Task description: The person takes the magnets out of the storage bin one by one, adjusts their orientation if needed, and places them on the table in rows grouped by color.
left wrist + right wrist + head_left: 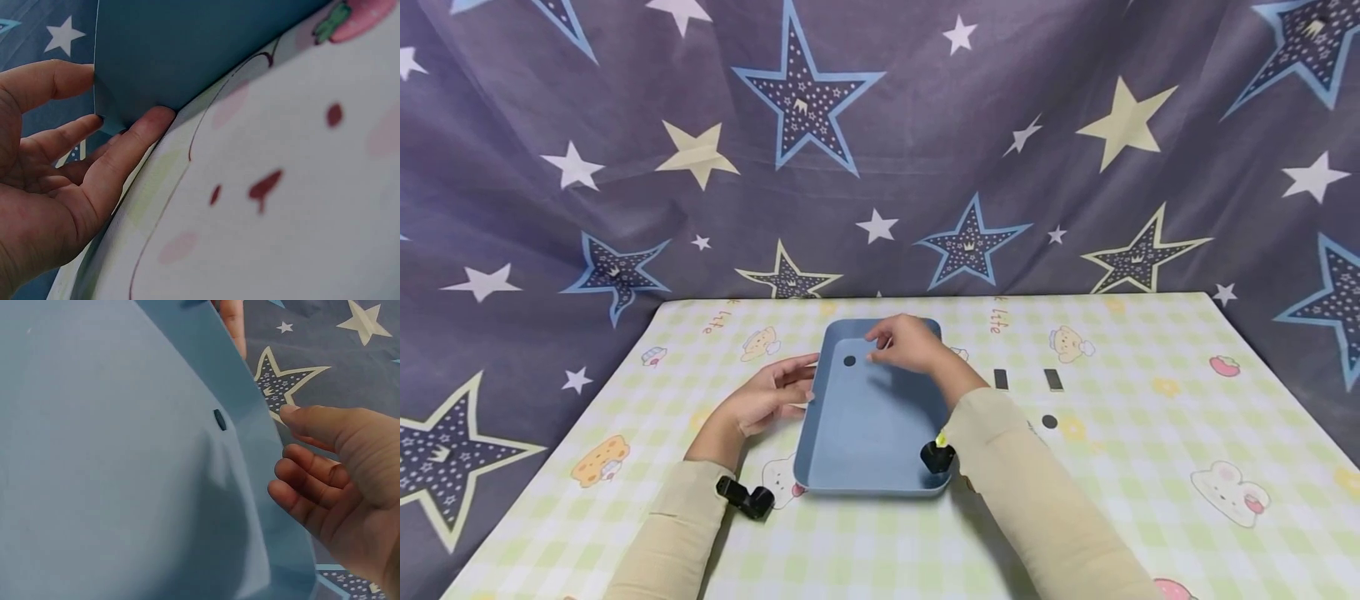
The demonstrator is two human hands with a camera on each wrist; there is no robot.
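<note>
A blue rectangular tray (872,442) lies lengthwise on the table, with a small black disc (849,361) on its floor near the far left corner. My left hand (771,396) is at the tray's left side; in the left wrist view its fingertips touch the outside of the blue wall (169,50). Over the far part of the tray hovers my right hand (906,343), fingers loosely bent, to the right of the disc. The right wrist view shows nothing between the thumb and fingers of that hand (350,475).
Right of the tray, two small dark rectangles (1001,379) (1054,380) lie side by side on the checked tablecloth (1150,433). Another black disc (1049,422) lies nearer. A star-patterned curtain (865,192) hangs behind the table. Each sleeve carries a black wrist camera (745,497).
</note>
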